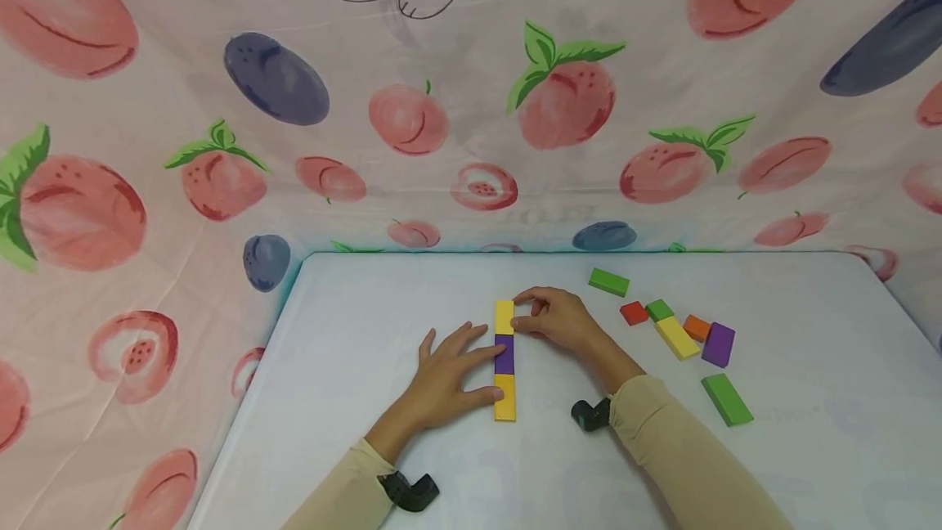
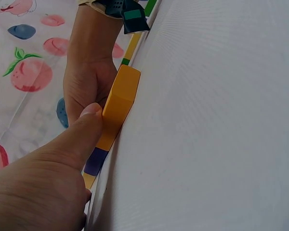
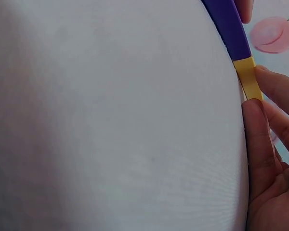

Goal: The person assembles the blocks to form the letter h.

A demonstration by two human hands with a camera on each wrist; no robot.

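Three blocks stand end to end in a straight row in the middle of the table: a near yellow block (image 1: 504, 410), a purple block (image 1: 504, 363) and a far yellow block (image 1: 504, 316). With its fingers spread, my left hand (image 1: 445, 375) lies along the row's left side. Its thumb (image 2: 89, 115) touches the near yellow block, and its index fingertip reaches the purple one. From the right, my right hand (image 1: 559, 319) holds the far yellow block by thumb and index finger, both at its right side and far corner. The other right fingers are curled under.
To the right lie loose blocks: green (image 1: 609, 282), red (image 1: 634, 313), small green (image 1: 659, 310), yellow (image 1: 677, 338), orange (image 1: 697, 328), purple (image 1: 718, 345) and another green (image 1: 727, 399). A fruit-print cloth (image 1: 441, 47) hangs behind the white table (image 1: 368, 301).
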